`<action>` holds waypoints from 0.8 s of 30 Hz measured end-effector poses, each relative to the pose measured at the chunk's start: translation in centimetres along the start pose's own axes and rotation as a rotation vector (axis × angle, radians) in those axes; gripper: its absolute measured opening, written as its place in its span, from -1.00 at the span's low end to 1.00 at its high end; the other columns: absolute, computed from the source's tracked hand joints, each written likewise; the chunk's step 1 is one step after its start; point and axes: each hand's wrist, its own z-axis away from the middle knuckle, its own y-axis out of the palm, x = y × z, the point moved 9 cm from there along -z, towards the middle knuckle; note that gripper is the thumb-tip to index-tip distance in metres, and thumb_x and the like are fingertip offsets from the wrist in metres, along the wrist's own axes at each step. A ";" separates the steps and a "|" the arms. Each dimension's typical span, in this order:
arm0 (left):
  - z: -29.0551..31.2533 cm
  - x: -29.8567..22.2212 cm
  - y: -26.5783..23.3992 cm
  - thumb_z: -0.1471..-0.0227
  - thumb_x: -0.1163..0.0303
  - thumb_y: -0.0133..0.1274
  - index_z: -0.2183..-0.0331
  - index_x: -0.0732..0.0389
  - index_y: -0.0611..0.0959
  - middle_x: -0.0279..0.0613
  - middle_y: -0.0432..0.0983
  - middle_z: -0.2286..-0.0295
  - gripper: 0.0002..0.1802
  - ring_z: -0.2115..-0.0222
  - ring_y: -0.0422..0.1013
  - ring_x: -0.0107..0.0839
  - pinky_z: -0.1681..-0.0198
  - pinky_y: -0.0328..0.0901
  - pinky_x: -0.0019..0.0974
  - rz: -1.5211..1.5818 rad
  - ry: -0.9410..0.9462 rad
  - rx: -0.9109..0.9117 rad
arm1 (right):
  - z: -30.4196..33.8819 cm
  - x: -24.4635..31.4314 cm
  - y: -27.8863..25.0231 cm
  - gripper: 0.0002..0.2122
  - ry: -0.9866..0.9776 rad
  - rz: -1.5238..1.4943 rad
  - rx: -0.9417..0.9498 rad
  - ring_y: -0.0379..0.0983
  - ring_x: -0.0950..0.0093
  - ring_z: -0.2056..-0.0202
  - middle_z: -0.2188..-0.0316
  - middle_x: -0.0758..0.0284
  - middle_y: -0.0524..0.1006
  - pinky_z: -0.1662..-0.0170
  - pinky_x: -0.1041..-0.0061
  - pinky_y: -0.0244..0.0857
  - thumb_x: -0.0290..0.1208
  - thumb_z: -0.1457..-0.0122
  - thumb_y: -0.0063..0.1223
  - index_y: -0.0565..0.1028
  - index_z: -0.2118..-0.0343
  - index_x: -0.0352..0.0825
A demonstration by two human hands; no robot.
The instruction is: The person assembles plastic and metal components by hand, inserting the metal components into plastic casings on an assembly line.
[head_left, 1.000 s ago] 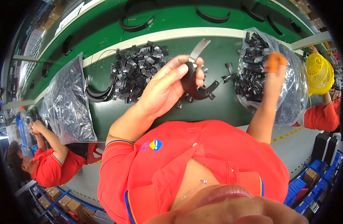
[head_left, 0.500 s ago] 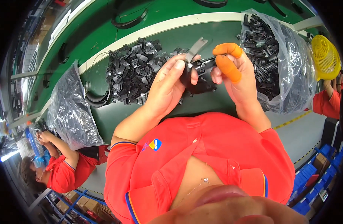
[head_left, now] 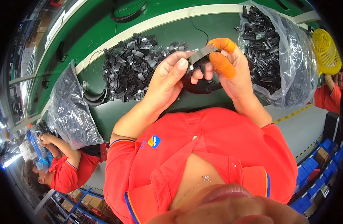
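Between my hands is a black curved band that looks like a headphone headband, with a flat grey metal strip at its upper end. My left hand is closed on the band, thumb and fingers around its left end. My right hand wears orange finger cots on two fingers, which pinch the strip's right end. A black part under the strip is mostly hidden by my fingers. Just beyond my left hand lies a heap of small black plastic pieces on the green table.
A clear bag of black parts stands at the right, beside a yellow plastic basket. More curved black bands lie left of the heap, near a filled plastic bag. Co-workers in red sit at both sides.
The metal strip, which pointed up and away from the black part, is now swung down to the right over it. My right fingers have moved onto the strip's end.
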 end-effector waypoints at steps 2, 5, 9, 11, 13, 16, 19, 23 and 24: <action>0.1 -0.1 0.0 -0.10 0.18 -0.11 0.13 0.29 0.40 -0.25 0.42 0.46 -0.60 0.46 0.28 -0.57 0.34 0.21 -0.52 -0.003 0.000 0.000 | 0.2 -0.3 -0.4 -0.75 0.030 -0.043 0.035 0.34 0.62 0.57 0.56 0.40 0.42 0.50 0.68 0.23 -0.27 -0.14 -0.05 0.36 0.25 -0.37; 0.2 0.2 0.0 -0.10 0.17 -0.10 0.17 0.29 0.42 -0.27 0.42 0.48 -0.61 0.47 0.28 -0.57 0.35 0.21 -0.52 0.028 -0.038 0.021 | 0.3 -1.9 0.0 -0.62 0.206 -0.364 0.169 0.36 0.61 0.52 0.50 0.37 0.46 0.43 0.64 0.26 -0.11 -0.17 -0.14 0.38 0.19 -0.39; 0.2 0.5 0.0 -0.09 0.16 -0.08 0.22 0.27 0.44 -0.29 0.42 0.50 -0.64 0.48 0.28 -0.57 0.36 0.20 -0.52 0.026 -0.055 -0.008 | -0.2 -1.7 -0.9 -0.61 0.167 -0.089 -0.004 0.40 0.56 0.44 0.40 0.31 0.50 0.31 0.61 0.26 -0.17 -0.20 -0.19 0.39 0.12 -0.43; 0.2 0.7 -0.3 -0.09 0.15 -0.09 0.23 0.27 0.44 -0.29 0.41 0.50 -0.64 0.48 0.28 -0.56 0.36 0.20 -0.51 0.033 -0.054 -0.025 | -0.2 -0.4 -1.2 -0.65 0.028 -0.025 -0.032 0.42 0.54 0.40 0.36 0.29 0.51 0.28 0.61 0.26 -0.24 -0.20 -0.17 0.40 0.12 -0.45; 0.2 0.8 -0.5 -0.09 0.18 -0.08 0.25 0.26 0.44 -0.30 0.40 0.51 -0.67 0.48 0.28 -0.55 0.35 0.19 -0.50 0.067 -0.048 -0.033 | 0.2 1.6 -1.8 -0.75 -0.143 0.273 -0.123 0.43 0.53 0.31 0.31 0.27 0.51 0.25 0.61 0.26 -0.40 -0.18 -0.13 0.44 0.20 -0.48; 0.2 0.7 -0.7 -0.10 0.19 -0.09 0.25 0.18 0.44 -0.31 0.35 0.54 -0.72 0.52 0.20 -0.54 0.38 0.11 -0.50 0.002 -0.018 -0.088 | 0.8 1.7 -2.4 -0.80 -0.147 0.278 -0.109 0.43 0.52 0.25 0.28 0.24 0.51 0.24 0.62 0.25 -0.47 -0.15 -0.09 0.48 0.26 -0.49; 0.2 0.9 -0.5 -0.09 0.24 -0.07 0.24 0.18 0.45 -0.31 0.34 0.53 -0.75 0.49 0.25 -0.52 0.36 0.14 -0.48 -0.035 -0.025 -0.065 | 1.3 2.2 -2.7 -0.81 -0.222 0.375 -0.135 0.43 0.61 0.34 0.37 0.34 0.53 0.23 0.66 0.29 -0.44 -0.13 -0.05 0.51 0.28 -0.43; 0.1 1.1 -0.4 -0.09 0.27 -0.08 0.24 0.19 0.45 -0.31 0.35 0.52 -0.77 0.47 0.28 -0.51 0.34 0.15 -0.47 -0.051 -0.016 -0.030 | 0.8 2.9 -2.5 -0.83 -0.217 0.488 -0.089 0.41 0.64 0.42 0.40 0.36 0.52 0.35 0.70 0.28 -0.43 -0.13 -0.04 0.51 0.32 -0.42; 0.1 1.0 -0.5 -0.09 0.28 -0.08 0.25 0.19 0.45 -0.30 0.35 0.51 -0.78 0.47 0.28 -0.51 0.34 0.16 -0.46 -0.041 0.006 -0.034 | 0.4 2.5 -2.6 -0.84 -0.158 0.470 -0.105 0.36 0.65 0.48 0.43 0.37 0.51 0.38 0.71 0.24 -0.43 -0.14 -0.07 0.50 0.36 -0.42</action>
